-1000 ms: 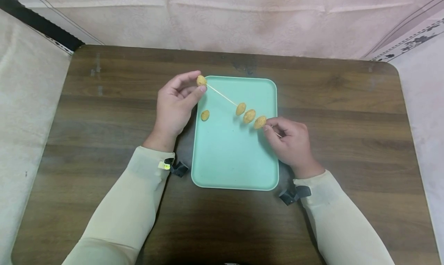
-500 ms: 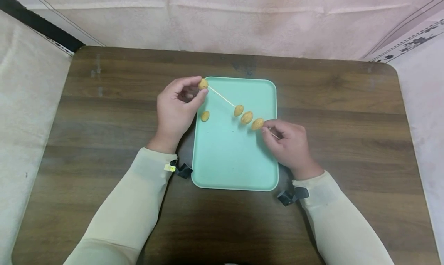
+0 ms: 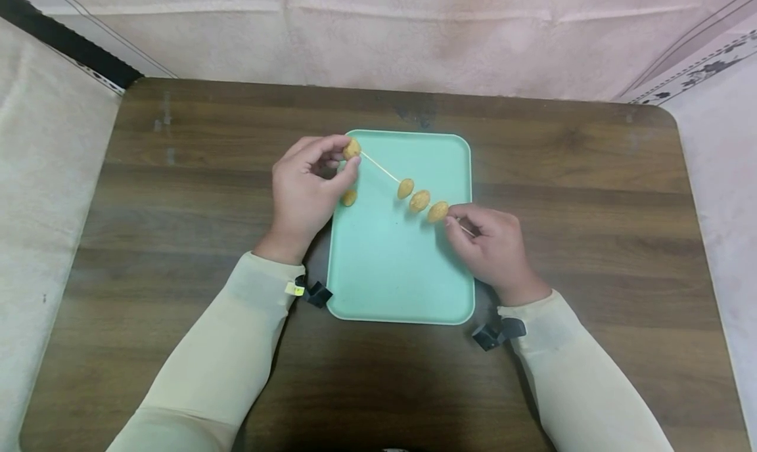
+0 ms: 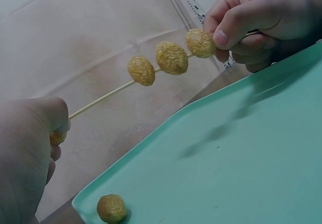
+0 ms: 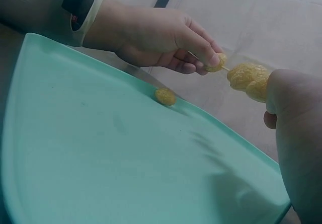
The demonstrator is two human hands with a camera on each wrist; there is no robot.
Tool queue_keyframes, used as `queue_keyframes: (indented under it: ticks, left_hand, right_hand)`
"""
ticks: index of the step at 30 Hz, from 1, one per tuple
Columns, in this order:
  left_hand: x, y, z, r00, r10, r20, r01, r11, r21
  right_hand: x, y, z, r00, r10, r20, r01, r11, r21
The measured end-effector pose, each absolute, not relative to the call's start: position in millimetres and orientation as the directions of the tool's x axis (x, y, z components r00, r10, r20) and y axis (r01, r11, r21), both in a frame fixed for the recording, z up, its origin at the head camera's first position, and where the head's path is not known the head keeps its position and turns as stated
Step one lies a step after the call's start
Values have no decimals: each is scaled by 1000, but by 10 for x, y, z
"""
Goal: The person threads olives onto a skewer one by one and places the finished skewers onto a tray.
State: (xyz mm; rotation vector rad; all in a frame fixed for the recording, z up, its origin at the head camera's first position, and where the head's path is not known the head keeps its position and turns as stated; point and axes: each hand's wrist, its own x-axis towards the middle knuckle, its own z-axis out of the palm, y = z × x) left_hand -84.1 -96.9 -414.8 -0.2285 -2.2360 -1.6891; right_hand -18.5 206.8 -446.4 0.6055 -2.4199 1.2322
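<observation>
A thin wooden skewer (image 3: 381, 167) slants above the mint-green tray (image 3: 402, 288), three wrinkled golden food balls (image 4: 171, 58) threaded toward its right end. My right hand (image 3: 487, 245) grips the skewer at that end, fingertips right at the last ball (image 3: 438, 211); a bit of stick shows behind the fingers. Between thumb and forefinger, my left hand (image 3: 307, 189) pinches another golden ball (image 3: 351, 148) at the skewer's upper-left end. Bare stick separates this ball from the other three. One loose ball (image 5: 165, 96) lies on the tray by its left edge, below the left hand.
The tray sits on a brown wood-grain table (image 3: 591, 242). Pale cloth (image 3: 378, 38) hangs behind the table and along its sides. Small dark cameras, such as the one on the left wrist (image 3: 317, 294), sit at both cuffs.
My left hand has moved slightly right and down with its ball, shortening the bare stretch of skewer and partly covering the loose ball. My right hand and the threaded balls shifted slightly left.
</observation>
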Motion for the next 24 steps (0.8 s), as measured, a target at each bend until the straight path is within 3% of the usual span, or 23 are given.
queue_keyframes:
  ticks: [24]
  left_hand:
    - [-703,-702,-4164,-910,28,413,399,321,859]
  right_hand:
    - [-184,2054,-4468,-844,-198,498,-520,527,-672]
